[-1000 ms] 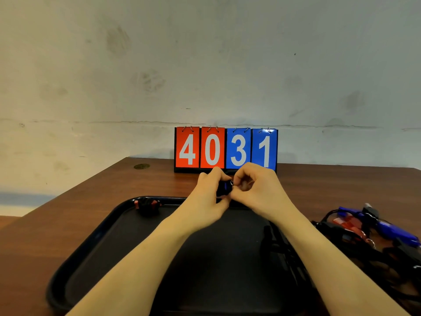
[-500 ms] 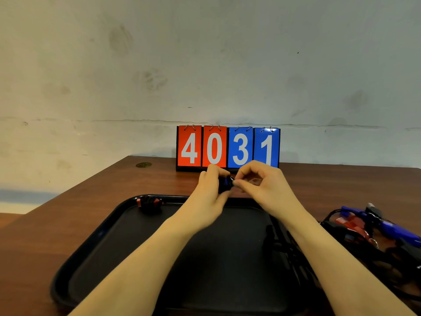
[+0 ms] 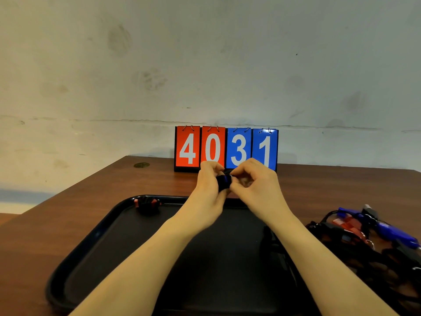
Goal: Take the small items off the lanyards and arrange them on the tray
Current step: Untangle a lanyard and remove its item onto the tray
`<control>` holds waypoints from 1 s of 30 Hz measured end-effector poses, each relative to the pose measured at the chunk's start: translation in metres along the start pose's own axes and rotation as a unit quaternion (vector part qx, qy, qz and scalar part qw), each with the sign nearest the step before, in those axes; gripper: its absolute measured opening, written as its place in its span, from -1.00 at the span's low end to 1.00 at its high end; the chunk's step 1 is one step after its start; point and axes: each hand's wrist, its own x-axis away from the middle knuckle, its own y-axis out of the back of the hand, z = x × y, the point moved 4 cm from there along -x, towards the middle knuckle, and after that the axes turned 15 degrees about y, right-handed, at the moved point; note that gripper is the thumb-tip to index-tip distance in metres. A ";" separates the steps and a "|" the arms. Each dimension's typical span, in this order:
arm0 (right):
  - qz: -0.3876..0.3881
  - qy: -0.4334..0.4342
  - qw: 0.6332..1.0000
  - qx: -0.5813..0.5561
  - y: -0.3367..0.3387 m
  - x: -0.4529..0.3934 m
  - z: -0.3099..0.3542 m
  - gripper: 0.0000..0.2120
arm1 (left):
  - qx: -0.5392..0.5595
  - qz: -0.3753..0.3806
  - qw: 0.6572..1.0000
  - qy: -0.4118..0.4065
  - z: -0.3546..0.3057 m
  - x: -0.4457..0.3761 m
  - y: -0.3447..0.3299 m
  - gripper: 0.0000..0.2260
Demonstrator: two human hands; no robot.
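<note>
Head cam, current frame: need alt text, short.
Both hands, left hand and right hand, pinch a small black-and-blue item above the far edge of a black tray on a brown table. A red-and-black item sits in the tray's far-left corner; tangled lanyards lie right; a flip scoreboard reads 4031.

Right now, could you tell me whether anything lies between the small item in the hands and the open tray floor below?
Nothing visible does. The small dark item, pinched between the left hand and right hand, hangs over the tray; the red-and-black piece sits in the far-left corner.
</note>
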 end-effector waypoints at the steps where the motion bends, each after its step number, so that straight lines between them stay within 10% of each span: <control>1: 0.005 0.006 1.000 -0.002 0.001 0.000 0.000 -0.87 | -0.008 -0.004 1.000 -0.006 0.000 0.000 0.000 -0.62; 16: 0.145 -0.011 0.985 -0.091 0.003 0.004 -0.017 -0.91 | -0.127 0.032 0.990 -0.050 0.011 -0.001 0.006 -0.71; 30: 0.002 -0.182 0.931 -0.317 0.002 0.006 -0.013 -0.93 | -0.128 -0.013 0.989 -0.077 0.000 -0.001 0.013 -0.78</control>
